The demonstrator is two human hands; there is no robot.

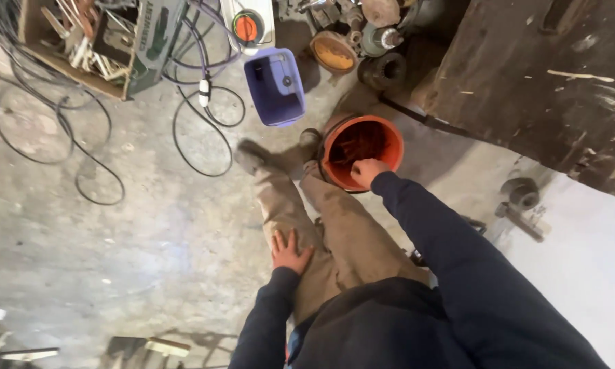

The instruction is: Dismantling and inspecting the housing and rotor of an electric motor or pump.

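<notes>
Orange bucket point(383, 137) is seen on the concrete floor point(150, 232), just right of the person's two boots, with dark rusty pieces inside. The right hand point(367, 171) is placed at the bucket's near rim, fingers curled into the opening; whether anything is grasped cannot be told. The left hand point(290, 251) is laid flat on the left thigh, fingers spread and released. Just beyond the boots, a purple plastic bin point(275, 87) is set on the floor. Black cables point(205, 130) are looped across the floor to the far left, beside a wooden crate point(75, 48) of tools. Rusty metal parts point(362, 41) are heaped beyond the bucket. A dark wooden bench point(533, 75) is seen crowding the bucket's right side.
</notes>
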